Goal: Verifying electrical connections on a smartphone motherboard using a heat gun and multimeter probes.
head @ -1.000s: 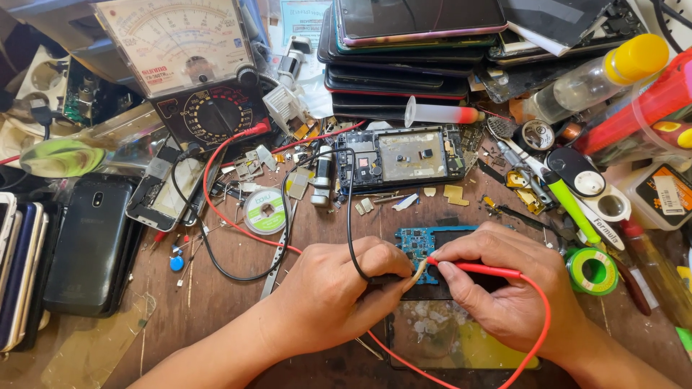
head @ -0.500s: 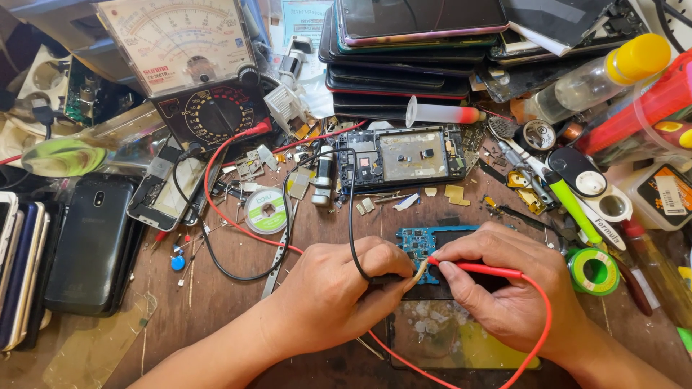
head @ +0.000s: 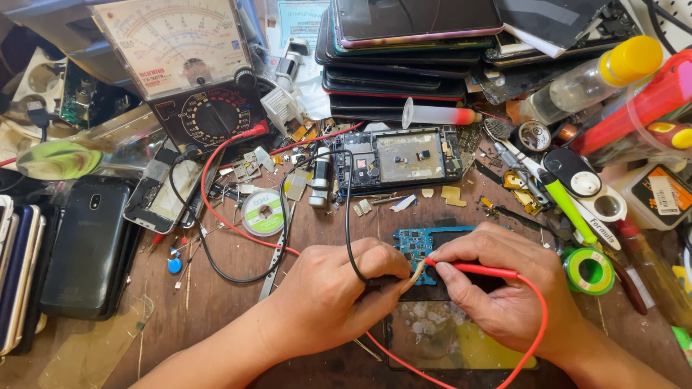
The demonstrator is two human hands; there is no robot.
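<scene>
Lower centre of frame: 1 blue circuit board (head: pixel 424 243) lies flat on the wooden bench (head: pixel 216 310), partly hidden under both hands. It looks thin, light, stiff and fragile; best held by its bare edges, away from the components. The left hand (head: pixel 328 299) is curled, pinching 1 black probe (head: pixel 375 277) onto the board. The right hand (head: pixel 508 288) pinches 1 red probe (head: pixel 472 269), tip beside the other. Upper left: 1 analogue multimeter (head: pixel 191 68) with 2 leads, 1 red lead (head: pixel 216 209) and 1 black lead (head: pixel 216 270). Top centre: 1 stack of phones (head: pixel 411 54). Below it: 1 opened phone frame (head: pixel 400 160). Small items: 2 tape rolls, 1 pale roll (head: pixel 264 213) and 1 green roll (head: pixel 589 270).
</scene>
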